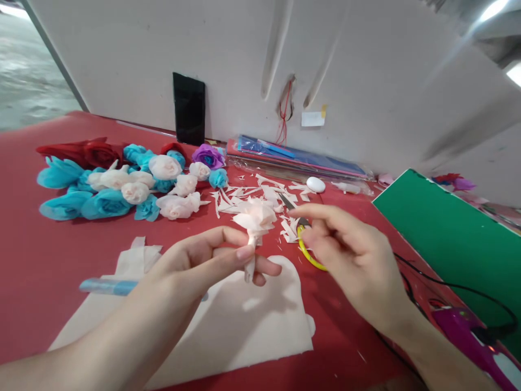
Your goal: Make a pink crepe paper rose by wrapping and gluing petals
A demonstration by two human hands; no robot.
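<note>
My left hand (222, 260) pinches the narrow stem of a pale pink fabric or paper flower (256, 217) between thumb and fingers, holding it upright above the table. The flower's ruffled petals spread over the fingertips. My right hand (350, 255), slightly blurred, hovers to the right with index finger and thumb apart and nothing visible between them. Just behind its fingertips lie scissors with yellow handles (306, 251), partly hidden by the hand. Under my left hand a large pale sheet (252, 331) lies on the red table (334, 336); a blue pen (108, 286) rests across it.
Finished blue, white, red and purple flowers (136, 191) crowd the back left. Pale scraps (236, 198) and a white oval object (316, 184) lie behind the flower. A dark phone-like slab (189, 108) leans on the wall. Right are a green board (451, 244), purple device (468, 336) and cables.
</note>
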